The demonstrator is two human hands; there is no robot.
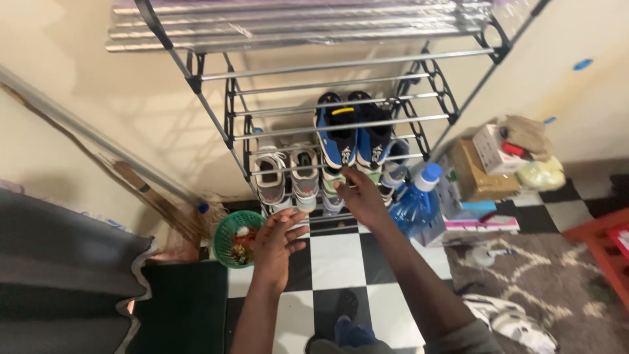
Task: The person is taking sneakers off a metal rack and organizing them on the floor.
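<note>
Right hand [363, 200] is out at the low tier of the metal shoe rack [341, 64], fingers loosely spread, tips touching or just short of a pale sneaker [331, 190] on that tier; can't tell if it actually grips anything. Left hand [275, 241] hangs lower and further back, open, fingers spread, holding nothing, over the black-and-white checkered floor [335, 261] just beside a green basket [230, 237]. Looks like shoe handling on the bottom tier, the reach-and-grasp part, grasp not confirmed. Any lift from there would need the fingers closed on the toe or collar and the shoe drawn out toward the body, since the rail above leaves little headroom. Same tier: a grey-and-white pair [287, 176] to the left, touching side by side. One tier up: a blue-and-black pair [357, 131], toes pointing down over the rail, right above the right hand, easy to knock. Blue plastic bottle [416, 203] stands close to the right forearm, near the rack leg, tight on that side. Cardboard boxes [481, 167] and clutter further right, patterned rug [544, 275] with a white sneaker [511, 321] on it, red crate [606, 246] at the edge.
</note>
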